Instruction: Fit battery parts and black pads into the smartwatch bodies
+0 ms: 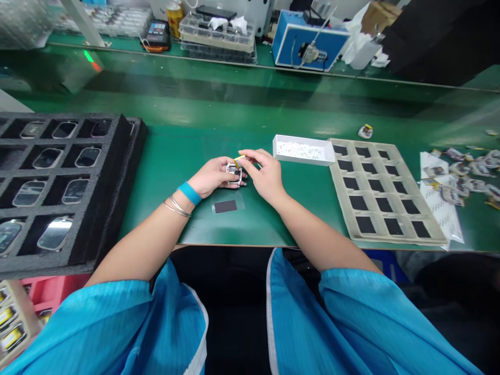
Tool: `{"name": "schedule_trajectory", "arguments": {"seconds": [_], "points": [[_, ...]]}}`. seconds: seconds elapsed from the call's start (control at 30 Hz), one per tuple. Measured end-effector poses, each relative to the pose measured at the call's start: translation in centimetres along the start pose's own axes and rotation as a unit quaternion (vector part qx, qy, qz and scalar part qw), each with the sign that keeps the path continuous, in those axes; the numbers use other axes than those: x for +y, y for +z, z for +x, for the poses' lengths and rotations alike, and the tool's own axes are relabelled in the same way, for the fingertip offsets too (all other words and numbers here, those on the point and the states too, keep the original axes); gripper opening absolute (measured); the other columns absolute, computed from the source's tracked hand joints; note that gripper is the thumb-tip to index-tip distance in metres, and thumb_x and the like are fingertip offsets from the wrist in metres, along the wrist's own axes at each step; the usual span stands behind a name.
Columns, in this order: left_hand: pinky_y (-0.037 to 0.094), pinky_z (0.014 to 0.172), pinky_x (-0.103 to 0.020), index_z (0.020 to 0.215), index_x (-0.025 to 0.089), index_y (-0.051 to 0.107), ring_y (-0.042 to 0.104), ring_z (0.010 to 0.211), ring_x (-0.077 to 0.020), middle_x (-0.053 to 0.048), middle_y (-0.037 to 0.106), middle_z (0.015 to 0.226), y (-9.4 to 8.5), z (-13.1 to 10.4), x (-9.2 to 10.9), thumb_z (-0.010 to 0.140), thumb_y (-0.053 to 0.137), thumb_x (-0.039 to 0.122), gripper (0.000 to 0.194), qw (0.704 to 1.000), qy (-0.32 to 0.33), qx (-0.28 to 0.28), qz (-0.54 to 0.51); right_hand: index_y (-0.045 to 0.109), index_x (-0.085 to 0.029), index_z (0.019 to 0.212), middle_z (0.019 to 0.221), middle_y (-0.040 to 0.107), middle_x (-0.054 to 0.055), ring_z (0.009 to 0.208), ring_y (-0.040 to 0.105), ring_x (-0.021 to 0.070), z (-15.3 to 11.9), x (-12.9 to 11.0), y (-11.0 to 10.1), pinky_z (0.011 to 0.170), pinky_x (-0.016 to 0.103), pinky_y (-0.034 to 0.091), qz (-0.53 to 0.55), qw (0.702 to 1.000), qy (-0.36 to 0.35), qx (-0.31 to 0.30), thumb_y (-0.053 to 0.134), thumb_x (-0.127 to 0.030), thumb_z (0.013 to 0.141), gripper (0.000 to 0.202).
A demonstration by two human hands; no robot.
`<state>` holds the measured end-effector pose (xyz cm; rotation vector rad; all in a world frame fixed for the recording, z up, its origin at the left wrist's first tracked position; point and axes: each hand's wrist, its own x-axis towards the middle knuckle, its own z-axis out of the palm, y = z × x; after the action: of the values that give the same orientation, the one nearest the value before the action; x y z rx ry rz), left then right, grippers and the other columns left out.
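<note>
In the middle of the green bench, my left hand [214,175] is closed around a small silver watch case [235,177] with its inside parts showing. My right hand [264,174] pinches at a small yellow strip [239,160] along the top edge of the case. Whether that strip is fixed to the case I cannot tell. Just below my hands, a dark rectangular sticker [225,207] lies on a clear film. To the right of my right hand stands a shallow white box [302,138] with many tiny dark pieces inside.
A black foam tray [133,151] of watch cases stands at the left. At the right lie a beige tray [339,205] with dark squares and a pile of small watch parts [469,174]. A blue box [287,39] sits on the back shelf.
</note>
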<state>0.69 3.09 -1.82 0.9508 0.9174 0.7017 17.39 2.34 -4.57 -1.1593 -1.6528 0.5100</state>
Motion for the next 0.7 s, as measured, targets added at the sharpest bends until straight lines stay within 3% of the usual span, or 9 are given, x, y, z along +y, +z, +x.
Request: {"name": "schedule_trajectory", "arguments": {"seconds": [0.27, 0.5, 0.7], "points": [[0.057, 0.058, -0.023, 0.086, 0.013, 0.060, 0.070, 0.062, -0.0150, -0.002, 0.068, 0.069, 0.3, 0.0, 0.1, 0.074, 0.065, 0.003, 0.016, 0.999, -0.017, 0.031, 0.010, 0.075, -0.022, 0.104, 0.091, 0.073, 0.004, 0.087, 0.065, 0.0186, -0.5, -0.2, 0.5, 0.086, 0.037, 0.053, -0.096, 0.985, -0.140, 0.031, 0.061, -0.031, 0.095, 0.019], [0.060, 0.085, -0.030, 0.096, 0.009, 0.069, 0.070, 0.076, -0.0127, -0.005, 0.071, 0.081, -0.1, 0.0, 0.6, 0.073, 0.051, -0.003, 0.031, 0.989, -0.025, 0.015, -0.145, 0.075, -0.026, 0.094, 0.093, 0.073, 0.004, 0.091, 0.062, 0.0201, -0.5, 0.0, 0.4, 0.099, 0.048, 0.047, -0.187, 0.953, -0.236, -0.025, 0.050, -0.027, 0.100, 0.025], [0.060, 0.078, -0.025, 0.100, 0.013, 0.069, 0.069, 0.073, -0.0102, -0.002, 0.072, 0.081, -0.5, -0.2, 1.0, 0.082, 0.061, 0.004, 0.022, 0.988, 0.021, 0.037, -0.149, 0.072, -0.024, 0.095, 0.097, 0.068, 0.006, 0.093, 0.057, 0.0202, -0.6, -0.3, 0.6, 0.094, 0.044, 0.049, -0.191, 0.951, -0.234, -0.063, 0.045, -0.025, 0.102, 0.029]]}}
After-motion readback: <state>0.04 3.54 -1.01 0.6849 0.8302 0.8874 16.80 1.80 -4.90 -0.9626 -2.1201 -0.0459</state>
